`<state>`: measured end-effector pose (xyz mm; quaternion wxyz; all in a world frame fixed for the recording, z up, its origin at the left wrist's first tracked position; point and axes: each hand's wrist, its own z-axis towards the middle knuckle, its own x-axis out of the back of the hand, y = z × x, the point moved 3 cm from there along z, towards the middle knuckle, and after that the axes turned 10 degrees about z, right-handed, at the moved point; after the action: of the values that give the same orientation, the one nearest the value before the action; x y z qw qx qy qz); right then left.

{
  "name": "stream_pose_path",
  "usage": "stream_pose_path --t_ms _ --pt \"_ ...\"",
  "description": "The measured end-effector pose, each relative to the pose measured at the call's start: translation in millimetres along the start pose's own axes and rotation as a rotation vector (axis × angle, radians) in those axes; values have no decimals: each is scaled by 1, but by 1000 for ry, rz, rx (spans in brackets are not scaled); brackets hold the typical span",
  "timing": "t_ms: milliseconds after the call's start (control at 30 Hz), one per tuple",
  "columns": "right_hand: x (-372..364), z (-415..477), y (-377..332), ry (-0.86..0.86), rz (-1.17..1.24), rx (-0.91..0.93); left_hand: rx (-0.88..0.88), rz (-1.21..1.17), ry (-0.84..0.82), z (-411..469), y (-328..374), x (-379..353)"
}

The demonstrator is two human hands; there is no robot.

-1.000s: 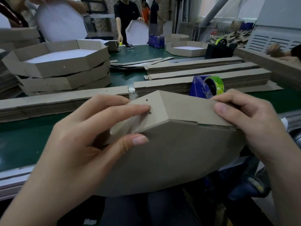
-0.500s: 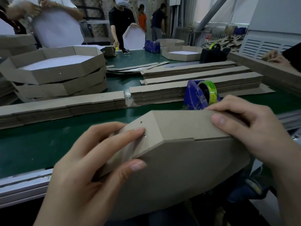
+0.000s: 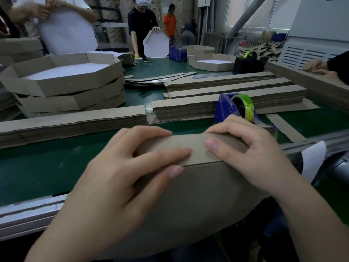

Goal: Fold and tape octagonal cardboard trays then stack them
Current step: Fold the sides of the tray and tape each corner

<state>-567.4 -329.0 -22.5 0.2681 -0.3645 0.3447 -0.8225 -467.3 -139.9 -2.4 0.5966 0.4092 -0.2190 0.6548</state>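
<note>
Octagonal cardboard tray (image 3: pixel 188 195) at 6 o'clock, one side wall gripped by both left hand (image 3: pixel 117 178) and right hand (image 3: pixel 251 154): folding step, seemingly; next move likely needs tape from the dispenser (image 3: pixel 228 108) at 1 o'clock.

Two hands: left hand (image 3: pixel 120 178), right hand (image 3: pixel 251 154). Held tray (image 3: pixel 188 205), one. Stacked trays (image 3: pixel 62 87), three. Far trays (image 3: pixel 211 68), two. Three tape dispensers: near blue dispenser (image 3: pixel 224 108), far blue dispenser (image 3: pixel 177 52), black dispenser (image 3: pixel 249 65). Green tape rolls (image 3: pixel 245 106), two.
</note>
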Motion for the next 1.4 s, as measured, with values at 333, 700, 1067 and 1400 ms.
stream_pose_path --t_ms 333,700,1067,1400 --pt "10 1 7 94 145 -15 -138 197 -11 19 0 -13" --pt "92 7 108 547 7 -691 -101 167 2 21 -6 -18" --pt "80 13 109 705 351 -608 -102 208 4 26 -2 -23" --pt "73 -11 106 806 695 -452 -85 201 -7 30 -1 -26"
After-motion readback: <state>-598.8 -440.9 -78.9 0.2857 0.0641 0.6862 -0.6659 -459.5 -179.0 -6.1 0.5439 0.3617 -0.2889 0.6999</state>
